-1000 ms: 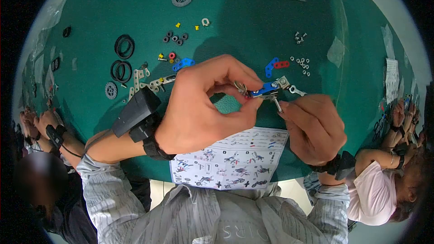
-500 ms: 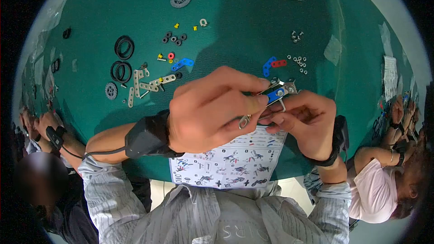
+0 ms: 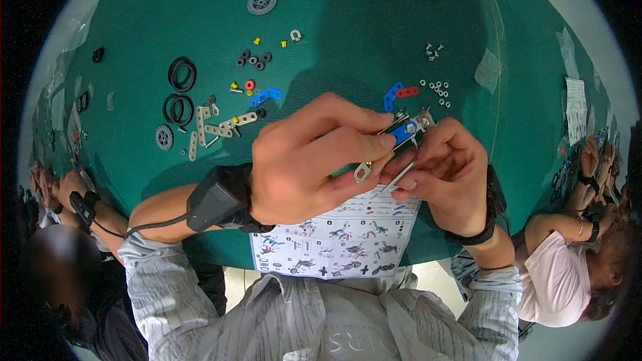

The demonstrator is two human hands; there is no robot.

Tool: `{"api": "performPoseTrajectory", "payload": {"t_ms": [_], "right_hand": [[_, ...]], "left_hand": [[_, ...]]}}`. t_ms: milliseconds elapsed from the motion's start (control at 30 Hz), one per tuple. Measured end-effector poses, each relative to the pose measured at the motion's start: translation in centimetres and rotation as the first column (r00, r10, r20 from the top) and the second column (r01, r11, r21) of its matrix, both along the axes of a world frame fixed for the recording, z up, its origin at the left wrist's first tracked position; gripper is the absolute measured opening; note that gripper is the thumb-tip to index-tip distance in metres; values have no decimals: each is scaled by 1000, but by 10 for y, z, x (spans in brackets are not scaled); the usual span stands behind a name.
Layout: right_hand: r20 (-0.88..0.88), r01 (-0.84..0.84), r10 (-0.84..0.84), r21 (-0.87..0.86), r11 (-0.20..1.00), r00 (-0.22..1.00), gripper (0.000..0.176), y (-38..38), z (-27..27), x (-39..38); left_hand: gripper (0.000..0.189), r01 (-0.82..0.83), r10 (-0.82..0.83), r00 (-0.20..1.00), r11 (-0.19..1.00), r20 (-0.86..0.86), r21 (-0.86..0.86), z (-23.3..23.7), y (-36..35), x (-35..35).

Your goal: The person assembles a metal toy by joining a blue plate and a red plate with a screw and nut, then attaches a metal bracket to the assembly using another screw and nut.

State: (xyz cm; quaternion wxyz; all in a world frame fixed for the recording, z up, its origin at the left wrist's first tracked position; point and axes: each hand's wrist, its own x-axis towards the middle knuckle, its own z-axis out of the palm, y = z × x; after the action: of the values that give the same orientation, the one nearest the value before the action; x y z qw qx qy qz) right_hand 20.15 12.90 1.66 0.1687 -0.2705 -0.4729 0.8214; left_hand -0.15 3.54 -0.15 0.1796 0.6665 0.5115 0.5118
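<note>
My left hand is closed around a small construction-kit assembly of blue and silver perforated strips, bolted together, with a silver bracket at its far end. A silver loop-shaped piece pokes out below my left fingers. My right hand pinches a thin silver rod, which looks like a hex key, close under the assembly. My fingers hide part of the assembly and the key's ends. Beyond the hands lie a blue angled strip and a red strip.
A printed instruction sheet lies under my hands at the table edge. Metal strips, black rubber rings, grey wheels and another blue strip are to the left. Nuts and screws lie right. People sit on both sides.
The hex key has turned in my right fingers: its bent end showed against the blue strip before, and now a straight length slants below. The assembly has shifted slightly up and left.
</note>
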Motion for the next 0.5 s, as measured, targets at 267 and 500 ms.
{"api": "performPoseTrajectory", "payload": {"t_ms": [267,500], "right_hand": [[-61,162,-151,388,907,987,22,-9,-10,0],[-68,188,-182,572,798,981,22,-5,-8,1]], "left_hand": [[30,42,-43,999,998,27,38,-2,-2,4],[30,60,-58,998,996,-27,67,-2,-2,2]]}}
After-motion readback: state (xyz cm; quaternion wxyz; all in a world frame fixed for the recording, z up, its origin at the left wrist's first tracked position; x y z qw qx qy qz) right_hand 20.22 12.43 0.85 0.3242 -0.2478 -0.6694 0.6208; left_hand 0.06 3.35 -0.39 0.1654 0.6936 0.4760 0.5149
